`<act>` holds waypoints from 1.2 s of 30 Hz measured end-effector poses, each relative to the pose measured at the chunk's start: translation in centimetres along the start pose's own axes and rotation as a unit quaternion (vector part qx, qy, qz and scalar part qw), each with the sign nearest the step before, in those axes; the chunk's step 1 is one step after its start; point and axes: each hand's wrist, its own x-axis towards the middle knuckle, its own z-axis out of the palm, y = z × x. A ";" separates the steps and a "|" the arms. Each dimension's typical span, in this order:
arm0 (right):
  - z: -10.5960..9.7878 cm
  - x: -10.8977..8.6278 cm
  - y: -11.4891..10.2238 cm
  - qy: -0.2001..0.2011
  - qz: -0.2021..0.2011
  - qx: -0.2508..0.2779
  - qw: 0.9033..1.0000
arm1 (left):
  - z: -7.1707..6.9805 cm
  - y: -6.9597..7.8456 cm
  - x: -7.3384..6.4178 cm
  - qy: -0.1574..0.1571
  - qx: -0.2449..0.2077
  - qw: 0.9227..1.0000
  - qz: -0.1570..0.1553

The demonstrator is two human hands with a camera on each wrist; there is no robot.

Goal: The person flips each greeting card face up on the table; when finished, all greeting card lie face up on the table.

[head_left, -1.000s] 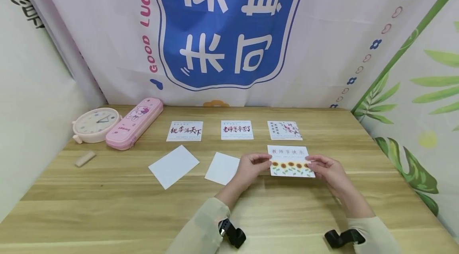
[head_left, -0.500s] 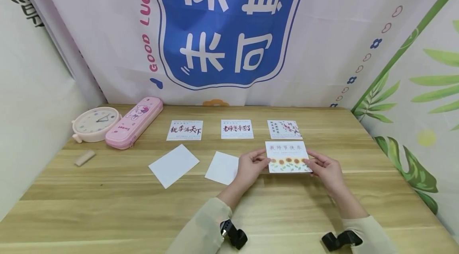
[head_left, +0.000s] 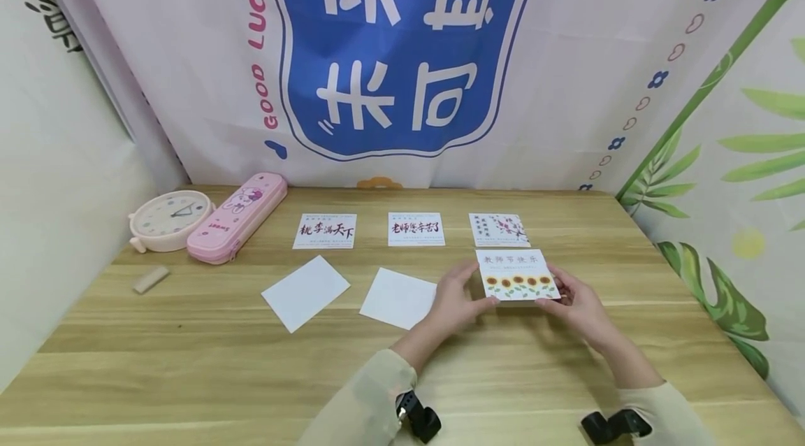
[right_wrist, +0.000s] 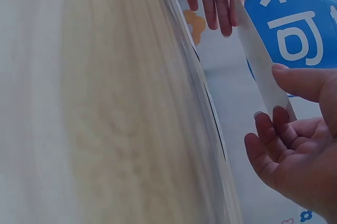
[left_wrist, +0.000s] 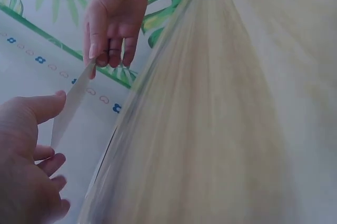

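In the head view, both hands hold a white card with sunflowers and a line of Chinese characters (head_left: 516, 271) just above the table. My left hand (head_left: 454, 298) pinches its left side, with the thumb at the near left corner. On the right side, my right hand (head_left: 581, 310) grips it with the thumb near the lower right corner. Both wrist views show the card (left_wrist: 72, 107) from beneath or nearly edge-on, raised off the wood. Fingers behind the card are partly hidden in the head view. A card with plum blossoms (head_left: 501, 230) lies right behind it.
Two more lettered cards (head_left: 324, 231) (head_left: 416, 229) lie in the back row. Nearer are two blank white cards (head_left: 305, 292) (head_left: 395, 298), one beside my left hand. At the left sit a clock (head_left: 170, 219), a pink pencil case (head_left: 237, 217) and a small tan block (head_left: 151, 279).
The sunflower card first shifted slightly back and left, then right, staying in both hands. My thumbs have slid from its sides to its near corners.
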 end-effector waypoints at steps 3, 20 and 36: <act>-0.5 0.2 0.5 -0.005 -0.005 -0.019 1.000 | 0.2 0.0 0.2 0.002 0.054 0.998 0.026; -0.9 1.7 3.3 -0.025 0.012 -0.108 0.994 | 1.7 -0.6 1.6 -0.038 0.221 0.975 -0.004; -0.3 2.5 4.8 -0.005 -0.022 -0.217 0.976 | 2.6 -1.3 2.2 -0.041 0.265 0.963 -0.022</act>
